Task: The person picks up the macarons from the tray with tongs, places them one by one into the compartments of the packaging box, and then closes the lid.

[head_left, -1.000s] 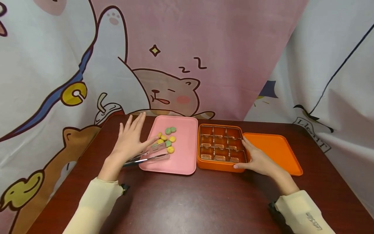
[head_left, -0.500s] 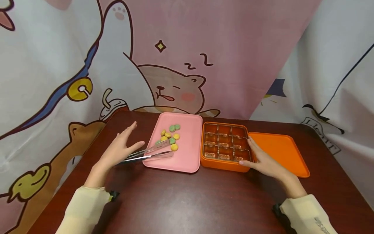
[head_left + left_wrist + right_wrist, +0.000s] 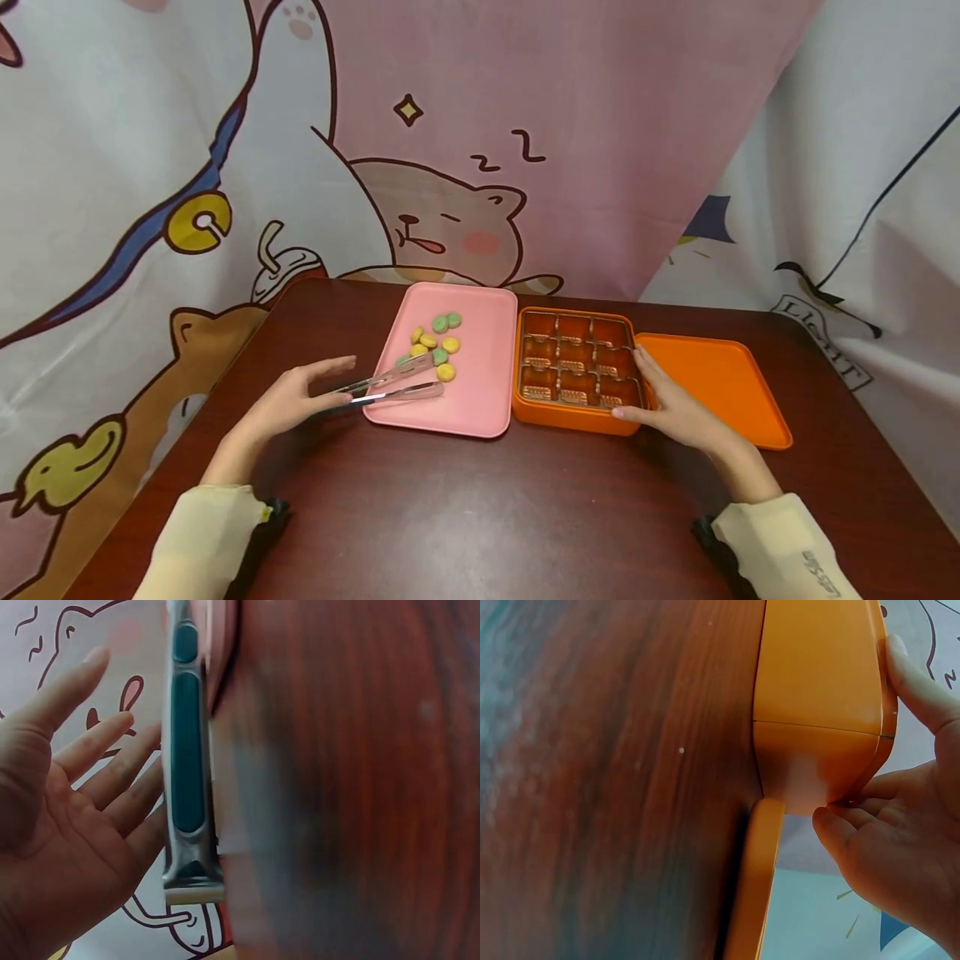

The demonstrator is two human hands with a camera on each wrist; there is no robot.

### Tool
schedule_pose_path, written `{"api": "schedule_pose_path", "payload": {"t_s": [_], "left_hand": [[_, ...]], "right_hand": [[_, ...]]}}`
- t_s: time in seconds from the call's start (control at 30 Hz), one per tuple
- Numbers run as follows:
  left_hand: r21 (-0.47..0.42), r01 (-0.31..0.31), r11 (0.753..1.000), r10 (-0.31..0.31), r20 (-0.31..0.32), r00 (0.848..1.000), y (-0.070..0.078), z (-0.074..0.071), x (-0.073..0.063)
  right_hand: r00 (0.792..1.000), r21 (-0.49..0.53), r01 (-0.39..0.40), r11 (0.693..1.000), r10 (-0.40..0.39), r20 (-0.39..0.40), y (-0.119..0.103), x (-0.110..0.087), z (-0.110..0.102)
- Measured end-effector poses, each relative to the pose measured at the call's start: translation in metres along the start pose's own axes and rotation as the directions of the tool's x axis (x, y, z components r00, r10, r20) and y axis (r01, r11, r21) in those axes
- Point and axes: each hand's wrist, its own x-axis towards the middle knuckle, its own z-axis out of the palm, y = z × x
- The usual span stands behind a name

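Observation:
My left hand [image 3: 279, 407] hovers at the handle end of the tongs [image 3: 401, 393], fingers extended and thumb apart. In the left wrist view the palm faces the teal-and-silver tongs handle [image 3: 187, 750], with nothing between the fingers. Clear tong tips lie over the pink tray [image 3: 480, 400], beside several small round yellow and green pieces [image 3: 446, 372]. My right hand [image 3: 678, 412] holds the near right corner of an orange box [image 3: 573, 418], thumb at the front rim, fingers against the right side. A clear insert [image 3: 574, 357] divides the box into several compartments.
A flat orange lid [image 3: 723, 379] lies right of the box, behind the right hand. The pink tray stands close against the box's left side. A printed curtain [image 3: 600, 167] hangs behind the dark wooden table [image 3: 480, 517].
My left hand has come down and back from above the tray's left edge to the tongs handle, its thumb and fingers drawing closer. The right hand keeps its place on the box.

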Motion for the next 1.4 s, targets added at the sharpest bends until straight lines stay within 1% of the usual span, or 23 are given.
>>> {"api": "schedule_pose_path", "payload": {"t_s": [0.1,0.23,0.4,0.6,0.8,1.0,1.2,1.4], "left_hand": [[-0.019,-0.003,1.000,0.003,0.023,1.000,-0.005,0.004,0.000],[0.012,0.007,1.000,-0.007,0.044,0.999,-0.008,0.009,0.002],[0.048,0.020,0.999,-0.022,0.045,0.999,-0.010,0.012,0.005],[0.065,0.014,0.998,-0.016,0.038,0.999,-0.010,0.012,0.008],[0.089,0.009,0.996,-0.014,0.060,0.998,-0.009,0.012,0.008],[0.066,-0.001,0.998,-0.004,0.079,0.997,-0.009,0.011,0.008],[0.039,-0.013,0.999,0.011,0.056,0.998,-0.009,0.010,0.007],[0.050,-0.005,0.999,0.004,0.021,1.000,-0.007,0.011,0.009]], "right_hand": [[1.000,0.005,-0.006,1.000,0.006,0.003,-0.001,0.000,0.000],[1.000,0.011,-0.017,1.000,0.017,0.005,-0.001,0.000,0.000],[1.000,0.014,-0.025,1.000,0.025,0.002,0.000,-0.001,0.001],[1.000,0.018,-0.025,1.000,0.025,0.000,0.000,0.000,0.002],[1.000,0.018,-0.024,1.000,0.024,-0.002,0.001,0.000,0.003],[1.000,0.031,-0.021,0.999,0.022,-0.005,0.001,0.000,0.003],[1.000,0.034,-0.019,0.999,0.019,-0.003,0.001,-0.001,0.003],[1.000,0.032,-0.016,0.999,0.016,-0.007,0.002,0.000,0.003]]}}
